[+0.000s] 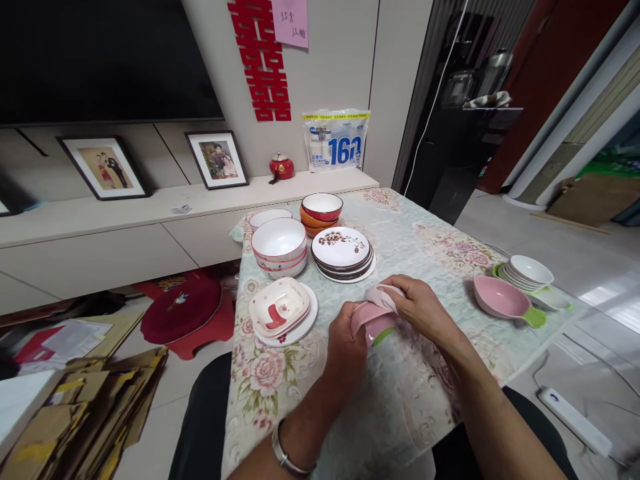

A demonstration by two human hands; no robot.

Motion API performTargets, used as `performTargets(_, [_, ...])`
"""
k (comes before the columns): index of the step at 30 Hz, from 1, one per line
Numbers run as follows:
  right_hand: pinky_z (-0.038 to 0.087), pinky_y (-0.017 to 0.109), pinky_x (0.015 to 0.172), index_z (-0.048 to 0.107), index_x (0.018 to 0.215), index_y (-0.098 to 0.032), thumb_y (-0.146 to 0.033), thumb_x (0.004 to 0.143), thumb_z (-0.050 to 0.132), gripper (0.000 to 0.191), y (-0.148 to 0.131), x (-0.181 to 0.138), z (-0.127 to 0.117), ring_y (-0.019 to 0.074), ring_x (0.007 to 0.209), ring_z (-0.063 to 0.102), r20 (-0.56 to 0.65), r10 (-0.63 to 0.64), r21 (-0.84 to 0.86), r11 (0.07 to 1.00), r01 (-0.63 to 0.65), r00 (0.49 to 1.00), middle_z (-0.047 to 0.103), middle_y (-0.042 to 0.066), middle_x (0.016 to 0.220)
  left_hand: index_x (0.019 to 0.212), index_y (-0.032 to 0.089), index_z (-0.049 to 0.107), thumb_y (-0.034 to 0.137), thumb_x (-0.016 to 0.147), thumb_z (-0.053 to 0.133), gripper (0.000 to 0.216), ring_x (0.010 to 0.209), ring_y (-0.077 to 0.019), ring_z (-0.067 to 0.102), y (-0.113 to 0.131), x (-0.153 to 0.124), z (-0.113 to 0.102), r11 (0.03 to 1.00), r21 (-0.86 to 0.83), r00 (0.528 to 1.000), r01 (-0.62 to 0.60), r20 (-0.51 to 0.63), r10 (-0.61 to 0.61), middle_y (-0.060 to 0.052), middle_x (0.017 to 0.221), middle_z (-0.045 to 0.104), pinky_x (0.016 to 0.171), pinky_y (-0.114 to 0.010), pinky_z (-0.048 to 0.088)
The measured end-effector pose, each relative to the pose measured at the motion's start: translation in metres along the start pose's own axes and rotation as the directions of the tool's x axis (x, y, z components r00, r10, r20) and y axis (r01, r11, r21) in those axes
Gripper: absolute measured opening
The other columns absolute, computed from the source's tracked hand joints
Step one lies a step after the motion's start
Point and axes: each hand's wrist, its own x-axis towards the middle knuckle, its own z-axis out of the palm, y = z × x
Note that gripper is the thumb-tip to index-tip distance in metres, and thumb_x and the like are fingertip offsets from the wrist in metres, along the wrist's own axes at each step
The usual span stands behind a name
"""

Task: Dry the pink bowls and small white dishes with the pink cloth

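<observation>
My left hand (347, 340) grips a pink bowl (376, 327) with a green part at its lower edge, tilted above the table. A white cloth (385, 297) is pinched in my right hand (420, 303) and pressed over the bowl's rim. Beyond my hands stands a stack of white plates (342, 248) with dark rims and brown flowers. Left of them are stacked white bowls with red rims (279, 240). Square bear-patterned dishes (278, 308) rest on a white plate (309, 313) nearer my left hand. To the right sits another pink bowl (501, 297) with a green handle.
Small white bowls (531, 270) are stacked at the table's right. Orange and red bowls (321, 210) stand at the back. A flowered tablecloth (270, 380) covers the table. A red stool (187, 313) and flattened cardboard (95, 413) lie left; a power strip (575, 420) lies right on the floor.
</observation>
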Motion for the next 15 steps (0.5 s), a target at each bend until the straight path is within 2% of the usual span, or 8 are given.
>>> performTargets(2, [0.044, 0.031, 0.074, 0.070, 0.085, -0.020, -0.032, 0.092, 0.053, 0.022, -0.008, -0.005, -0.002, 0.0205, 0.084, 0.062, 0.001, -0.032, -0.038, 0.999, 0.032, 0.999, 0.068, 0.005, 0.087, 0.087, 0.018, 0.060, 0.025, 0.077, 0.055, 0.013, 0.075, -0.0200, 0.057, 0.002, 0.001, 0.000, 1.000, -0.014, 1.000, 0.005, 0.008, -0.005, -0.003, 0.079, 0.065, 0.070, -0.031, 0.044])
performTargets(4, [0.045, 0.031, 0.077, 0.071, 0.088, -0.022, -0.030, 0.093, 0.055, 0.019, -0.022, -0.012, -0.003, 0.0195, 0.086, 0.061, 0.048, -0.125, -0.033, 0.991, 0.126, 0.991, 0.067, 0.004, 0.088, 0.084, 0.019, 0.060, 0.026, 0.075, 0.061, 0.012, 0.072, -0.0198, 0.056, 0.003, 0.000, 0.002, 0.998, -0.054, 1.000, 0.020, 0.012, -0.019, -0.002, 0.077, 0.064, 0.068, -0.030, 0.043])
performTargets(6, [0.044, 0.031, 0.078, 0.071, 0.088, -0.025, -0.027, 0.091, 0.058, 0.014, -0.037, -0.019, -0.003, 0.0192, 0.088, 0.060, 0.107, -0.225, -0.032, 0.973, 0.230, 0.968, 0.066, 0.002, 0.086, 0.085, 0.019, 0.062, 0.026, 0.076, 0.063, 0.012, 0.075, -0.0209, 0.058, 0.004, -0.001, 0.005, 0.995, -0.095, 0.999, 0.038, 0.024, -0.036, -0.004, 0.081, 0.066, 0.071, -0.031, 0.044])
performTargets(8, [0.045, 0.031, 0.078, 0.072, 0.086, -0.025, -0.023, 0.088, 0.062, 0.010, -0.046, -0.022, -0.002, 0.0192, 0.088, 0.059, 0.138, -0.267, -0.038, 0.961, 0.274, 0.954, 0.065, 0.002, 0.085, 0.088, 0.019, 0.065, 0.025, 0.079, 0.062, 0.011, 0.082, -0.0227, 0.060, 0.003, -0.003, 0.007, 0.991, -0.129, 0.999, 0.041, 0.035, -0.037, -0.006, 0.087, 0.068, 0.076, -0.033, 0.044])
performTargets(11, [0.046, 0.030, 0.075, 0.071, 0.081, -0.024, -0.021, 0.085, 0.063, 0.009, -0.041, -0.018, -0.001, 0.0183, 0.084, 0.060, 0.142, -0.221, -0.006, 0.975, 0.224, 0.965, 0.065, 0.002, 0.083, 0.085, 0.020, 0.066, 0.020, 0.075, 0.066, 0.011, 0.081, -0.0231, 0.059, 0.003, -0.004, 0.008, 0.990, -0.144, 0.999, 0.011, 0.034, -0.006, -0.006, 0.086, 0.069, 0.076, -0.033, 0.043])
performTargets(15, [0.047, 0.030, 0.070, 0.070, 0.081, -0.022, -0.030, 0.087, 0.061, 0.014, -0.011, -0.002, -0.003, 0.0184, 0.080, 0.062, 0.085, -0.123, 0.042, 0.992, 0.119, 0.989, 0.067, 0.003, 0.083, 0.084, 0.021, 0.065, 0.022, 0.069, 0.074, 0.017, 0.072, -0.0201, 0.055, 0.006, -0.005, 0.003, 0.992, -0.123, 1.000, 0.006, 0.031, -0.002, -0.002, 0.079, 0.068, 0.070, -0.029, 0.041])
